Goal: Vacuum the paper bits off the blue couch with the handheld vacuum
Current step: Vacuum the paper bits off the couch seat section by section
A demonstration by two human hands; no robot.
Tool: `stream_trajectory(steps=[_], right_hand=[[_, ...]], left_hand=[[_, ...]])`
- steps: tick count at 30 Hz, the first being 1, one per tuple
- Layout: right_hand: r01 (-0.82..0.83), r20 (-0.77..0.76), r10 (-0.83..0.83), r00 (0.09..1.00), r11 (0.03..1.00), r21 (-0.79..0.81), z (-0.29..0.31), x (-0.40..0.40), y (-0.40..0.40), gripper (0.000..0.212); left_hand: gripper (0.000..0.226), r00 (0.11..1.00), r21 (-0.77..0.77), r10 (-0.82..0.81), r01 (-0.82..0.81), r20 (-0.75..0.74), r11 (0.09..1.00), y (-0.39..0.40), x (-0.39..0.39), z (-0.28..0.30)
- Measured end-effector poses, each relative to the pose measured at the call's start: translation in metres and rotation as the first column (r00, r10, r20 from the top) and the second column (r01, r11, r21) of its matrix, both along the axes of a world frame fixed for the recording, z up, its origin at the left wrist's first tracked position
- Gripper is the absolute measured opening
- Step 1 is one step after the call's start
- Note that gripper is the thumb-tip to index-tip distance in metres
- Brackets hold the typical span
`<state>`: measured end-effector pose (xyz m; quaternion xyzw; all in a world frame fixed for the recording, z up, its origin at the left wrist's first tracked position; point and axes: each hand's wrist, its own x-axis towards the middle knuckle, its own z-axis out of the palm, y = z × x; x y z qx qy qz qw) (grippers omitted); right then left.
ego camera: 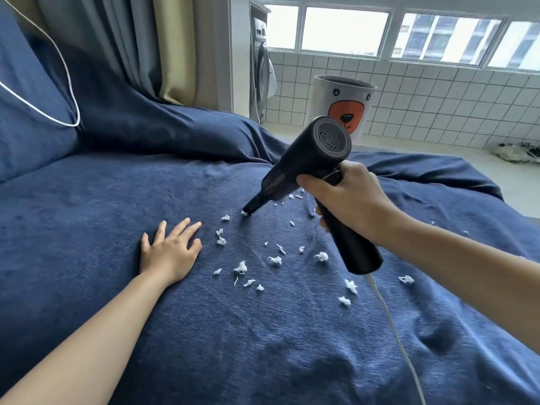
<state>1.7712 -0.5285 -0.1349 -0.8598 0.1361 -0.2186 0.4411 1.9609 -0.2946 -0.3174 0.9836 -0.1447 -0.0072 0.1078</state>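
Item 1, handheld vacuum (306,171): dark body, centre-right of the frame, nozzle tip angled down to lower left and touching one paper scrap on the blue couch (87,229). I see my right hand (344,200) with its fingers wrapped fully round the handle.

Item 2, left hand (169,252): flat on the fabric at centre-left, fingers straight and spread, holding nothing, just beside the nearest scraps.

Item 3, paper bits (274,260): many white shreds scattered across the centre of the frame, most below and right of the nozzle, a few near the right edge. I judge the job barely begun.

Item 4, white cord (391,323): leaves the handle base and trails to the lower right, passing close by several scraps.

Item 5, bear-print bin (342,103): upper centre, on the floor beyond the couch.

Risks, as I judge them: the loose, wrinkled cover could be drawn into the nozzle and block it; the dragging cord could sweep shreds off the seat edge; exhaust from the rear grille could scatter light pieces; a quick pass could skip the outlying bits at right.
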Motion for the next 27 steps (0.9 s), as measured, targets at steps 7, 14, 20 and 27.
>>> stream_trajectory(steps=[7,14,20,27], right_hand=[[0.068,-0.012,-0.067,0.998,0.997,0.044,-0.004,-0.016,-0.008,0.02],[0.043,-0.026,-0.041,0.999,0.994,0.099,0.002,-0.031,0.001,0.02],[-0.016,-0.032,0.02,0.999,0.994,0.105,0.003,-0.031,0.021,0.021],[0.002,0.01,-0.002,1.0,0.997,0.081,-0.003,-0.017,0.031,0.022]], left_hand=[[0.049,1.0,0.006,-0.004,0.004,-0.005,1.0,0.0,0.0,0.0],[0.049,1.0,-0.007,-0.012,0.012,-0.001,1.0,0.001,0.001,0.0],[0.051,1.0,0.001,-0.018,0.018,0.013,1.0,0.006,-0.009,-0.002],[0.052,0.999,0.007,-0.029,0.029,0.044,1.0,0.015,-0.02,-0.003]])
